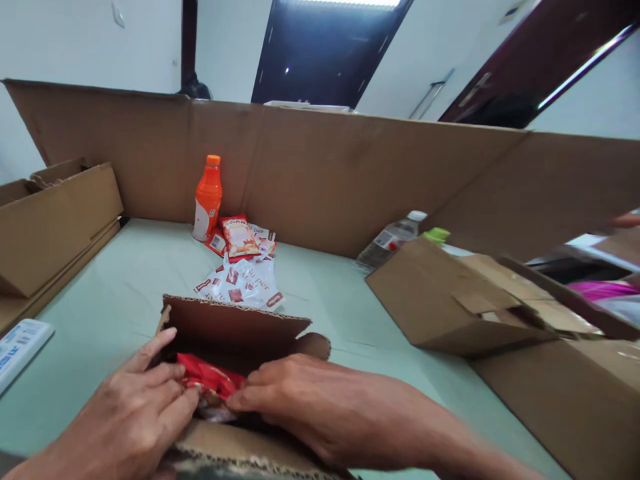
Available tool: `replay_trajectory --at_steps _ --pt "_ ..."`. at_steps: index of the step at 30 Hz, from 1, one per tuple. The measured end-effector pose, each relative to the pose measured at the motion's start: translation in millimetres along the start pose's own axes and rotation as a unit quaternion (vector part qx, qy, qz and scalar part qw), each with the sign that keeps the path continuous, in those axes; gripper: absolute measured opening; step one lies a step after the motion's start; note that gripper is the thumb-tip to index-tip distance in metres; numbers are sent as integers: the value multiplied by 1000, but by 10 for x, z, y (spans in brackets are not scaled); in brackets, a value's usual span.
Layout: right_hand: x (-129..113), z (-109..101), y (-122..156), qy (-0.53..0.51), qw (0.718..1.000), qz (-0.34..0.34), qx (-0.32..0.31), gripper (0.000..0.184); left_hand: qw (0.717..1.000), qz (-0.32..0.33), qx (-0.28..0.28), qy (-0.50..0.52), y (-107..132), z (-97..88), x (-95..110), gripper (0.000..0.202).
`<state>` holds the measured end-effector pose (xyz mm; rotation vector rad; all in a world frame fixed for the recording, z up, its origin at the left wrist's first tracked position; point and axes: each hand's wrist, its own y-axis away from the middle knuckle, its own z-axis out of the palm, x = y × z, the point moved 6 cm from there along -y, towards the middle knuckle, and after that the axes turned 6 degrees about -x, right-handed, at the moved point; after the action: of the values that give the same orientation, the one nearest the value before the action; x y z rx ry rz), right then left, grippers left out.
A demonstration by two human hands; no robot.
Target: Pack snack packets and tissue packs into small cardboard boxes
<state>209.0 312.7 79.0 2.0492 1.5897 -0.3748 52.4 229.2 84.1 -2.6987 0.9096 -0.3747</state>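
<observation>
An open cardboard box (240,333) stands close in front of me, its back flap raised. Inside it sits a red snack packet (213,375), partly covered by my fingers. My left hand (135,407) reaches over the box's left side. Its index finger is stretched along the edge, and the other fingers are bent against the packet's left end. From the right, my right hand (295,393) reaches in with its fingers pressed together on the packet's right end. The packet's underside and my right fingertips are partly hidden.
Beyond the box lie a red-and-white snack packet (239,238) and white printed wrappers (245,280). An orange bottle (208,200) stands behind them. A clear bottle (393,240) leans beside cardboard boxes (440,300) at right. More cardboard (60,220) and a white-blue pack (23,347) are at left.
</observation>
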Motion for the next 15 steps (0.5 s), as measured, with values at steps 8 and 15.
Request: replay_trajectory --at_steps 8,15 --pt "1480 -734 187 -118 893 233 366 32 992 52 98 -59 70 360 -169 32" --pt "2359 -141 -720 -116 897 358 234 45 985 124 9 -120 -336 56 -97 44"
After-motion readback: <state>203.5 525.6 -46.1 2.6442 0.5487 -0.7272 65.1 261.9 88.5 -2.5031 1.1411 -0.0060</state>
